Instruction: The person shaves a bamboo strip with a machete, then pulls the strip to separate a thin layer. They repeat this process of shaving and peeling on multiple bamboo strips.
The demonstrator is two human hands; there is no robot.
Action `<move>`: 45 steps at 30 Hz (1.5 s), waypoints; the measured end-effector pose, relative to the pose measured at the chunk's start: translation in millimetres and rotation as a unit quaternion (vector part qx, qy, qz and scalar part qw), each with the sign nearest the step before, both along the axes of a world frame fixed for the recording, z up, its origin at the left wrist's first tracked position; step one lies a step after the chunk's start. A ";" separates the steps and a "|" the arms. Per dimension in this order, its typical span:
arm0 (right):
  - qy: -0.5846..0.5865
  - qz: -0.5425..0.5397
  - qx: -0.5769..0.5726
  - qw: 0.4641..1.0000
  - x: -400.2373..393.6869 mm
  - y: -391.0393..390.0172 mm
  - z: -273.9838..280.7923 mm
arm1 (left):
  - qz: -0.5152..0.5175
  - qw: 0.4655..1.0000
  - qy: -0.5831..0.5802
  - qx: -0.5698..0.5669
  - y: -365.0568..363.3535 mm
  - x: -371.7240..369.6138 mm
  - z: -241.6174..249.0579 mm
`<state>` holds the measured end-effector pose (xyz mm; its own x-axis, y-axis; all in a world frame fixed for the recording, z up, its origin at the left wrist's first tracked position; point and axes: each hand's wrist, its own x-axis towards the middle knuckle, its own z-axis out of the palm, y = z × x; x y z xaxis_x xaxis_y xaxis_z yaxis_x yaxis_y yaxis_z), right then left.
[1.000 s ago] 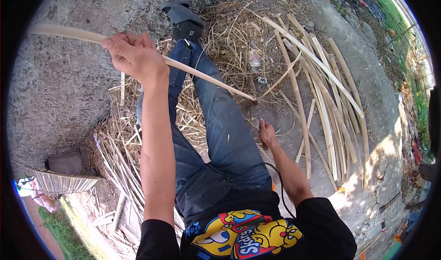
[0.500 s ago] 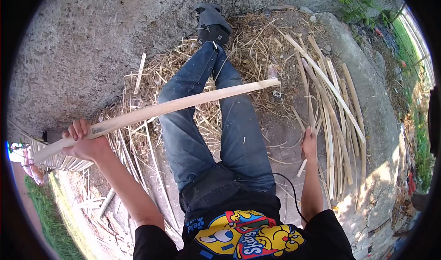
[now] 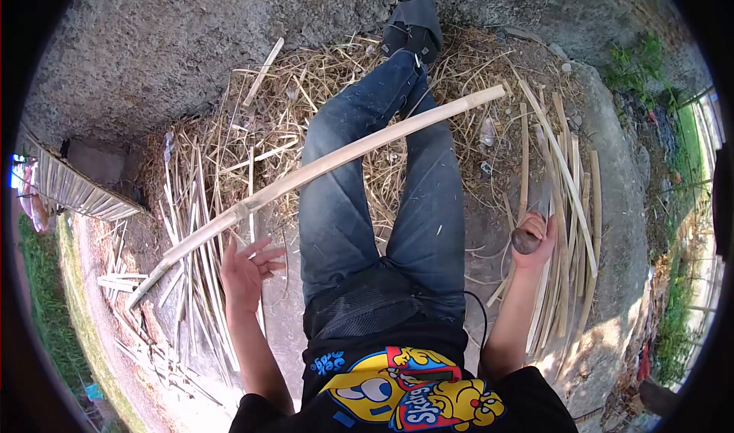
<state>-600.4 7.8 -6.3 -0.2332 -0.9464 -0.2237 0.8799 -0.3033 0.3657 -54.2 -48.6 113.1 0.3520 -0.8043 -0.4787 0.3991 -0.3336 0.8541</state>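
A long split bamboo piece (image 3: 344,153) lies slantwise across my thighs, its lower left end over thin strips on the ground. Just below it, my left hand (image 3: 246,271) is open with its fingers spread, holding nothing and apart from the bamboo. On the other side, my right hand (image 3: 540,243) is wrapped round the dark rounded handle of a knife (image 3: 525,241). The knife's pale blade points away from me, beside a pile of bamboo strips (image 3: 564,227); its tip is hard to make out.
Thin bamboo strips (image 3: 200,272) lie in a heap on the left. Shavings (image 3: 329,74) cover the ground around my outstretched legs (image 3: 420,188). A rough concrete wall (image 3: 176,51) stands beyond my feet, and a slatted bamboo panel (image 3: 76,191) is at far left.
My left hand has let go of the bamboo and moved nearer my body. The bamboo now rests across my legs. My right hand has turned, bringing the knife handle's end into view.
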 end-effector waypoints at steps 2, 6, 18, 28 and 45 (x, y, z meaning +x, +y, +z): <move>0.038 0.059 0.035 0.997 18.1 -12.8 10.6 | -0.275 0.934 -0.184 0.139 24.4 7.3 16.0; 0.306 0.115 0.204 0.923 77.6 -40.6 42.4 | -0.111 0.670 -0.706 -0.201 -12.9 0.9 20.4; 0.640 0.007 0.174 0.749 152.3 -55.0 51.6 | -0.442 0.721 -0.530 -0.058 -118.1 45.9 -117.7; 0.752 0.092 0.170 0.630 141.8 -67.5 58.9 | -0.434 0.744 -0.501 -0.091 -99.1 20.4 -85.9; 0.811 0.133 0.266 0.503 58.8 -195.0 25.7 | -0.291 0.467 -0.802 -0.233 -82.3 88.8 -38.8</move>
